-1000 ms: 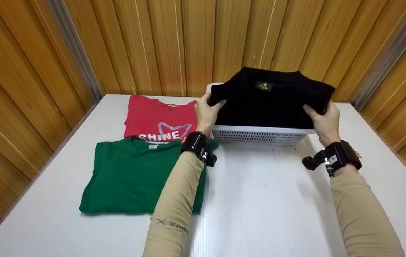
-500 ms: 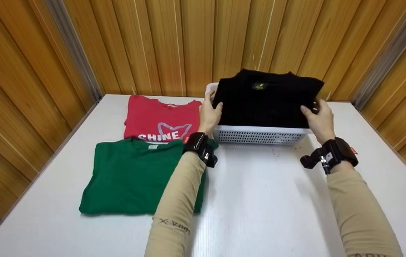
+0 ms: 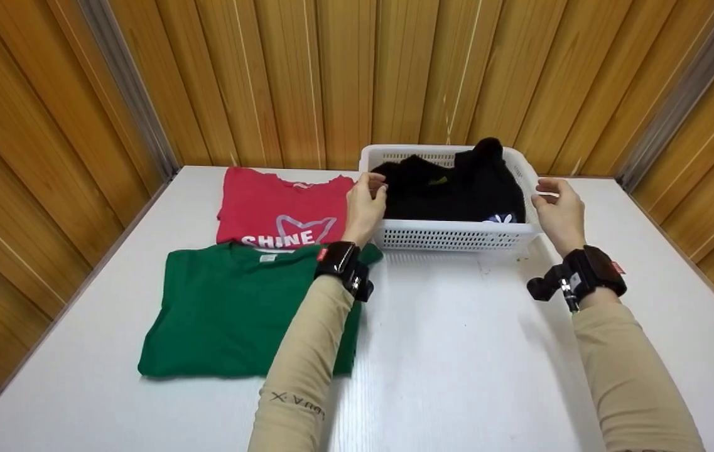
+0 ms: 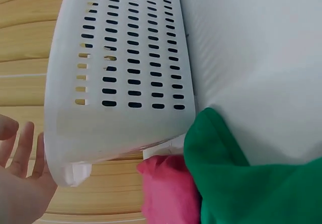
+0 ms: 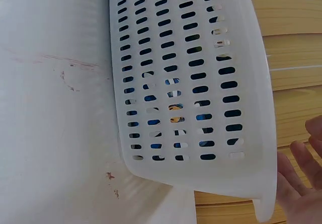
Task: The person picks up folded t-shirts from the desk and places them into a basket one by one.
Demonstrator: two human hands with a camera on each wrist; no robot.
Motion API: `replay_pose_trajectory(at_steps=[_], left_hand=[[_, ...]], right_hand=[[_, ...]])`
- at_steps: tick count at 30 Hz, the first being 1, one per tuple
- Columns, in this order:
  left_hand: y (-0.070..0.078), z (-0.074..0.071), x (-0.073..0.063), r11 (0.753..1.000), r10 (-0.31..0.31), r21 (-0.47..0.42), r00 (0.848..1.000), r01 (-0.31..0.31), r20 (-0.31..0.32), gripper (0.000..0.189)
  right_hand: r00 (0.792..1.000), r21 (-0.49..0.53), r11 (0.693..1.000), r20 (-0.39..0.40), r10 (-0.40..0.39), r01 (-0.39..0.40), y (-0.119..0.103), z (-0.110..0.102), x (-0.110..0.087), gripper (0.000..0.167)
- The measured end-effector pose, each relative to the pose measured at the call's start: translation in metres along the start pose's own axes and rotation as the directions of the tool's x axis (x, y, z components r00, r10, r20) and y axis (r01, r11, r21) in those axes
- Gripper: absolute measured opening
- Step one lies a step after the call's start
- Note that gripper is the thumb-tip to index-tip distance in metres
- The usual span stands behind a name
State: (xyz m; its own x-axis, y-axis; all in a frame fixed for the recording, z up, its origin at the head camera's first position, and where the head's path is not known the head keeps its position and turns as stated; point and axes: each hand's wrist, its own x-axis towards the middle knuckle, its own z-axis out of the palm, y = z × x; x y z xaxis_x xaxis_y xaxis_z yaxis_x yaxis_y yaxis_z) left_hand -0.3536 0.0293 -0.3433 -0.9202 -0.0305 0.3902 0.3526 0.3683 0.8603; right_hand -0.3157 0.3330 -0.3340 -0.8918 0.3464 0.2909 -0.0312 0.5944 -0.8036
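Observation:
A black T-shirt (image 3: 444,201) lies bunched inside the white perforated basket (image 3: 388,228), its right side humped up by the back rim. A blue and white print shows at its front right corner. My left hand (image 3: 366,210) is at the basket's left end, fingers loosely bent and holding nothing. In the left wrist view, the fingers of that hand (image 4: 22,183) lie just beyond the rim. Off the basket's right end, my right hand (image 3: 562,216) has its fingers loosely spread, with nothing in its grasp. Dark and blue cloth shows through the slots in the right wrist view.
Left of the basket, a folded red T-shirt (image 3: 269,207) with a SHINE print lies on the white table (image 3: 457,351). A folded green T-shirt (image 3: 225,314) lies in front, overlapping its lower edge. Wood-look panels (image 3: 306,75) stand behind and along both sides.
The black T-shirt, held spread over the basket by both hands, has dropped down into it. Both hands have let go of its sides and now stand at the basket's ends.

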Motion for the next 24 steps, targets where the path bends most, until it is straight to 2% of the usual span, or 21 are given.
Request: replay_pose_trajectory(at_steps=[5,10,16,24], left_hand=[[0.002,0.003,-0.008,0.99,0.096,0.095,0.993,-0.103,0.072,0.018],[0.007,0.001,-0.016,0.969,0.155,0.173,0.979,-0.176,0.128,0.02],[0.013,-0.009,-0.027,0.943,0.221,0.227,0.967,-0.245,0.126,0.021],[0.013,-0.025,-0.041,0.929,0.284,0.218,0.953,-0.3,0.102,0.021]], right_hand=[[0.998,-0.014,0.998,-0.039,-0.057,0.056,-0.011,0.001,-0.007,0.032],[0.991,-0.043,0.99,-0.025,-0.132,0.131,-0.024,0.001,-0.018,0.029],[0.978,-0.054,0.977,0.027,-0.205,0.206,-0.038,-0.001,-0.036,0.033],[0.955,-0.033,0.955,0.042,-0.293,0.294,-0.048,0.003,-0.057,0.031]])
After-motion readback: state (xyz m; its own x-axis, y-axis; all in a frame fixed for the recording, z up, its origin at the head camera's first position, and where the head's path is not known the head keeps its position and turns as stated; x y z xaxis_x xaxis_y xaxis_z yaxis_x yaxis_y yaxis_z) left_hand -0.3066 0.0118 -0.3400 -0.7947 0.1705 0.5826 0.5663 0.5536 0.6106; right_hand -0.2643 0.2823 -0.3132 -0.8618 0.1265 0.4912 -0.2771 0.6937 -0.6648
